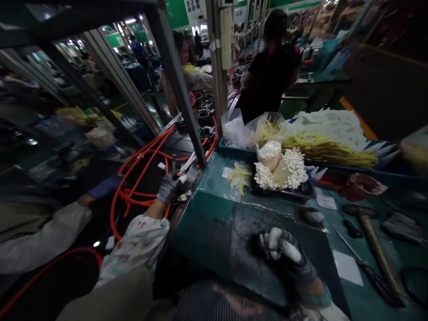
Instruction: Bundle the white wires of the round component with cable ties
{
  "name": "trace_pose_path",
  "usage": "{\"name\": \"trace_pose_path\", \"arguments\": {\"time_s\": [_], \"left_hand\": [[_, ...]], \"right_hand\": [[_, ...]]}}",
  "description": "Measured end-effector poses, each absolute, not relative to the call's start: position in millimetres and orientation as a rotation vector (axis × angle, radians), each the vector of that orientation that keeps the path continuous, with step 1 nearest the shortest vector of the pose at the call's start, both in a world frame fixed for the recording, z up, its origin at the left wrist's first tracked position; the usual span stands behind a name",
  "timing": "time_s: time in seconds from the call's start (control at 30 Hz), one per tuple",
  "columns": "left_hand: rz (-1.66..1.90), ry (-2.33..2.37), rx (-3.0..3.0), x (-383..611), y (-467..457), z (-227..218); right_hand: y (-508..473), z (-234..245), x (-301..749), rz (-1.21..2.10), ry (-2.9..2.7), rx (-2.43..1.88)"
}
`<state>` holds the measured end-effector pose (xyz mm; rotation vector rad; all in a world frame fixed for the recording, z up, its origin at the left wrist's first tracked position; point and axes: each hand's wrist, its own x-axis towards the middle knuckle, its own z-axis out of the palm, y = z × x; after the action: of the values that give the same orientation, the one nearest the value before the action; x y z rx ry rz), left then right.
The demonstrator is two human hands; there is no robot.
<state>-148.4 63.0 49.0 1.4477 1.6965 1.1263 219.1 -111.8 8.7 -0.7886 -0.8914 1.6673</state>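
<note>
My left hand, in a grey glove with white fingertips, reaches out over the dark conveyor at the left. Its fingers are closed around the end of an orange cable, where pale wires stick out; the grip is partly blurred. Above the dark mat on the bench, my right hand is curled into a loose fist, its thumb laid against the fingers. Nothing shows in it. Beyond that hand, a black tray holds a bundle of small white-tipped parts.
Yellow ties and white strips fill a blue bin behind the tray. A hammer and a screwdriver lie at right. A metal post rises beside the conveyor. A co-worker's blue-gloved hand is at left.
</note>
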Motion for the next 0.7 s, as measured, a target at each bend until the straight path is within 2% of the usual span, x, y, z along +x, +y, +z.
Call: {"name": "trace_pose_path", "arguments": {"time_s": [0.1, 0.23, 0.37, 0.5, 0.6, 0.7], "left_hand": [[0.991, 1.619, 1.597, -136.5, 26.8, 40.3], [0.695, 1.403, 2.199, -109.1, -1.8, 20.9], [0.421, 1.062, 2.732, -85.0, -17.0, 1.7], [0.229, 0.817, 2.965, -76.4, -32.7, -9.3], [0.261, 0.931, 2.986, -86.3, -47.2, -18.3], [0.481, 1.239, 3.022, -109.8, -62.7, -30.6]], "right_hand": [[-114.7, 6.3, 211.5, 1.719, -0.988, -0.742], [-122.5, 5.5, 207.2, 1.693, -1.18, -0.771], [-130.6, 11.2, 203.1, 1.276, -1.42, -0.996], [-120.0, 19.3, 184.8, 0.708, -1.896, -0.95], [-105.9, 15.7, 165.3, 0.493, -2.225, -1.041], [-94.7, 5.2, 146.5, 0.46, -2.44, -1.168]]}}
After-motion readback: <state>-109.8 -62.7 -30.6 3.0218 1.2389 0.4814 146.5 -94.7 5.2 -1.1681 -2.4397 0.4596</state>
